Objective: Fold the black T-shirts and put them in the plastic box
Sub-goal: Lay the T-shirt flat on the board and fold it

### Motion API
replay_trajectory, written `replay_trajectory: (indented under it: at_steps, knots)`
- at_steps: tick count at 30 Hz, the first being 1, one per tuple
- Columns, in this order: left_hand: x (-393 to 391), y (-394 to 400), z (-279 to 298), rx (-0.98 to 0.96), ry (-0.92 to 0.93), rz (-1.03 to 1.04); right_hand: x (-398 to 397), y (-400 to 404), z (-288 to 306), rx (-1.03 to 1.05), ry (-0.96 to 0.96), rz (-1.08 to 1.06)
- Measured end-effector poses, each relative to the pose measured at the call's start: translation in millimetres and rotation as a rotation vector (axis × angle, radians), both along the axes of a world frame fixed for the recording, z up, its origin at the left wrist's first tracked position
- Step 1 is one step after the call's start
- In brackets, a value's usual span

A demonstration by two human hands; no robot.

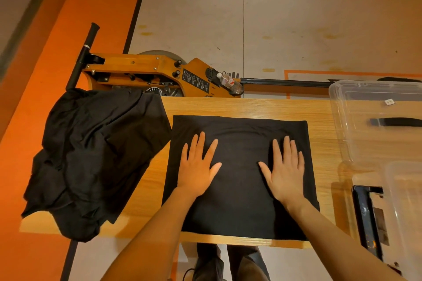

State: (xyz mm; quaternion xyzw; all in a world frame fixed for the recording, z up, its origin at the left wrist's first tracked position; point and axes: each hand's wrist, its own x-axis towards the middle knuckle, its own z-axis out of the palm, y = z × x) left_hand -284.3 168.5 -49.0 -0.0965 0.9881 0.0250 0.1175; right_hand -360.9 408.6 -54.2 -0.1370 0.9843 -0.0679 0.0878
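Note:
A black T-shirt (239,212), folded into a flat rectangle, lies in the middle of the wooden table (251,107). My left hand (198,166) and my right hand (285,169) rest flat on it, palms down, fingers straight and spread, side by side. A loose heap of black T-shirts (91,155) covers the table's left end and hangs over its edge. The clear plastic box (342,125) stands at the table's right end, with nothing folded visible inside.
An orange wooden rowing machine (146,75) with a water bottle (230,82) stands on the floor behind the table. A second clear lid or box (402,201) and a black object (365,219) sit at the near right. My legs show below the table's front edge.

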Motion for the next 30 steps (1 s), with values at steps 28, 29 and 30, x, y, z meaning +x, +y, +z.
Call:
replay_trajectory:
  at_steps: [28, 29, 30]
  knots:
    - [153.6, -23.6, -3.3, -0.004, 0.011, 0.132, 113.4, 75.4, -8.1, 0.045, -0.021, -0.112]
    - [158.0, -24.1, -2.2, -0.006, 0.024, 0.117, 116.2, 74.5, -6.1, 0.046, -0.013, -0.107]
    - [161.0, -23.8, -0.6, -0.004, 0.037, 0.095, 119.3, 72.4, -3.5, 0.043, -0.004, -0.093]
